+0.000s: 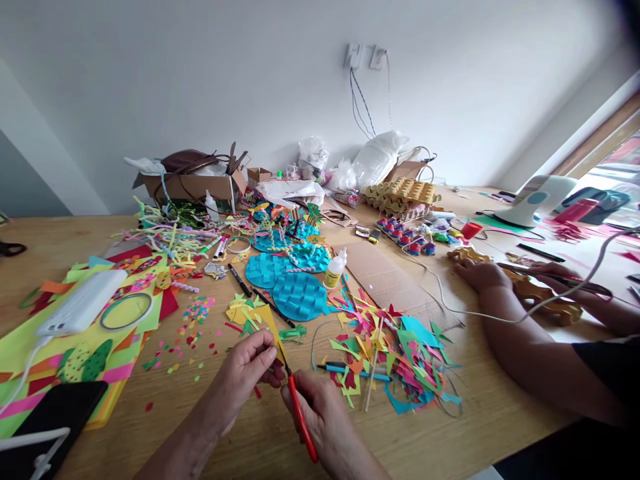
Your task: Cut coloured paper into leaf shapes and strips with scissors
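My left hand [253,363] pinches a piece of yellow paper [269,321] above the near part of the table. Red-handled scissors [301,419] are in my right hand [323,417], their blades pointing away from me and lying along the paper's right edge. Just beyond my hands are yellow and green paper cut-outs [244,313]. Behind these lie blue woven paper discs [300,295], with a glue bottle [335,268] standing beside them. A heap of coloured paper scraps [395,357] spreads to the right of my hands.
Coloured sheets [140,320] lie at left under a white power bank [83,303], near a black phone [65,427]. A co-worker's hands [483,275] handle an egg-carton strip [540,297] at right. A white cable [465,312] crosses the table. Boxes and egg trays [400,197] stand behind.
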A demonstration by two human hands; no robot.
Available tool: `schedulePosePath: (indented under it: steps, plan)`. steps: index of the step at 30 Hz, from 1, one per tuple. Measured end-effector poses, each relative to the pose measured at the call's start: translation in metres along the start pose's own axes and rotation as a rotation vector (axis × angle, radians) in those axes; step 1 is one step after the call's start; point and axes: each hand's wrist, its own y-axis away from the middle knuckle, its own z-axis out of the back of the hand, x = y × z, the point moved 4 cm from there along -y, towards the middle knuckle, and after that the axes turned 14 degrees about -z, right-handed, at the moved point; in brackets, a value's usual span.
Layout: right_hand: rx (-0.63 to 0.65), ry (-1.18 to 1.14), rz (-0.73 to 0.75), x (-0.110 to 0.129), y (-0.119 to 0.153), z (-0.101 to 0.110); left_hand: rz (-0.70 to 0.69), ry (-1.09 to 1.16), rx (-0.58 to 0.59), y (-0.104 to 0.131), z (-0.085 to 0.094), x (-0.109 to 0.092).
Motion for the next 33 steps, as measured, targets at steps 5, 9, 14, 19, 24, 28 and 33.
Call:
schedulePosePath:
  steps: [5, 9, 14, 19, 24, 28, 33]
  plan:
    - [-0.029, 0.002, 0.037, 0.0006, -0.0017, 0.0018, 0.008, 0.013, -0.011, -0.0009, -0.0005, -0.0009]
    - [-0.063, 0.048, 0.062, 0.0018, -0.0025, 0.0036, 0.016, 0.014, -0.029, -0.0004, -0.0013, -0.0031]
    - [-0.072, 0.084, 0.058, 0.0005, -0.0013, 0.0018, 0.025, -0.013, -0.072, 0.0011, 0.0033, -0.0034]
    - [-0.049, 0.071, 0.039, -0.0019, -0.0002, -0.0018, 0.024, -0.024, -0.053, 0.0017, 0.0043, -0.0019]
    - [-0.008, 0.039, 0.012, -0.0022, -0.0008, -0.0032, 0.029, 0.0, 0.001, 0.0032, 0.0009, 0.0011]
    - [-0.013, 0.023, 0.023, -0.0017, -0.0005, -0.003, 0.023, 0.011, 0.003, 0.0044, 0.0012, 0.0026]
    - [-0.037, 0.023, 0.069, 0.0006, 0.0001, -0.002, 0.034, 0.025, 0.007, 0.0047, 0.001, 0.0031]
